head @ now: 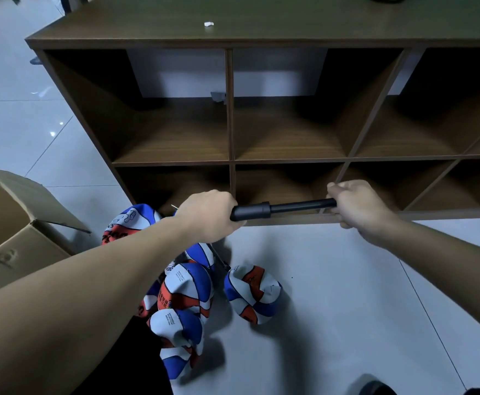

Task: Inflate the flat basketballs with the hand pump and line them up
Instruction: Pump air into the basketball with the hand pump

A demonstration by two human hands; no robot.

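A black hand pump (264, 210) is held level in front of the shelf's lower row. My left hand (207, 215) grips its thick barrel, and a thin needle tip pokes out past the hand on the left. My right hand (355, 206) grips the handle, with the thinner rod drawn partly out. Several flat basketballs in red, white and blue lie crumpled on the floor below: a pile (184, 297) under my left forearm and one (251, 295) apart to the right. Another ball (130, 223) lies behind my left wrist.
A brown wooden cubby shelf (230, 161) with open compartments stands right ahead. An open cardboard box (13, 223) sits at the left. Pale floor tiles (347, 309) spread to the right. A dark shoe tip (372, 386) shows at the bottom edge.
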